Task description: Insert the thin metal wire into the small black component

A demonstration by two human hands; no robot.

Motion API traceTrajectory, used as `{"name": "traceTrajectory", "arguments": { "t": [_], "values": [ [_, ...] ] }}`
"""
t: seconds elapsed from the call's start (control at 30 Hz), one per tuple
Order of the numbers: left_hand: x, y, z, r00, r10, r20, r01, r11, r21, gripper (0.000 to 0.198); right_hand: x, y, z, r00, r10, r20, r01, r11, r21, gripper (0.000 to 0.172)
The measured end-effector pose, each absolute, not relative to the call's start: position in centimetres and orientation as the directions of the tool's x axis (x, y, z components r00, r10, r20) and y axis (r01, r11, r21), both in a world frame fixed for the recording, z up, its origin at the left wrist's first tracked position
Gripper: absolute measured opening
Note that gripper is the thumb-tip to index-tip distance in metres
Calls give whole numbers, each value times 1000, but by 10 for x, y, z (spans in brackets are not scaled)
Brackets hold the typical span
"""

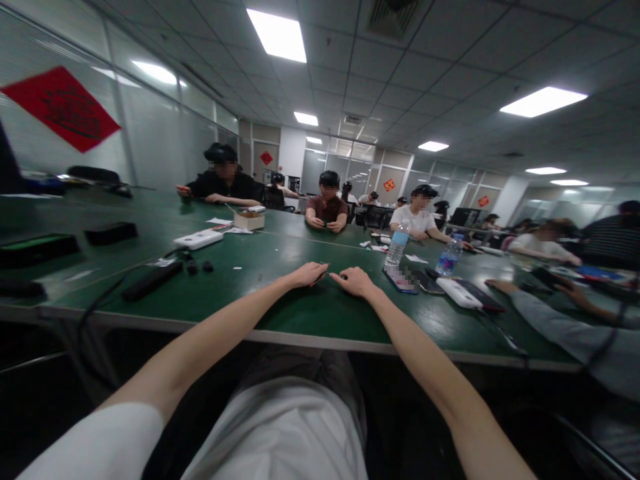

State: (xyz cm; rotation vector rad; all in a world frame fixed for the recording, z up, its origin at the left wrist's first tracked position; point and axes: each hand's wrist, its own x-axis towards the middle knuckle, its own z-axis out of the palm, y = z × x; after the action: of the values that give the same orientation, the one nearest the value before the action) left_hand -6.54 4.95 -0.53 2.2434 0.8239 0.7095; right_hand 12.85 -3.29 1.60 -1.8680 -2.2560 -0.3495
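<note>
Your left hand (306,274) and right hand (356,283) sit near each other at the center of the frame, over the green tabletop (313,321), with a narrow gap between them. Your left fingers are bunched together and your right fingers curl inward, the thumb toward the left hand; you can't tell from this view whether either pinches something small. Nearest your right hand, right of center, lies a smartphone (406,283), with a clear plastic water bottle (397,245) standing just behind it. Left of your left hand is a small white scrap (237,268); farther left lies a white power strip (199,240), near an open cardboard box (249,221). A co-worker (327,205) sits across the table, upper center.
</note>
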Motion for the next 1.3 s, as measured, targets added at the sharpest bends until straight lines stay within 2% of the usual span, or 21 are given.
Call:
{"name": "traceTrajectory", "arguments": {
  "t": [0.67, 1.3],
  "values": [
    [-66, 51, -6, 675, 691, 259, 332, -598, 729, 59, 127, -35, 16, -190, 924, 333, 980, 160, 118, 79],
    [-67, 49, -4, 673, 690, 266, 334, -605, 723, 57, 124, -38, 18, -153, 937, 313, 987, 127, 102, 76]
  ]
}}
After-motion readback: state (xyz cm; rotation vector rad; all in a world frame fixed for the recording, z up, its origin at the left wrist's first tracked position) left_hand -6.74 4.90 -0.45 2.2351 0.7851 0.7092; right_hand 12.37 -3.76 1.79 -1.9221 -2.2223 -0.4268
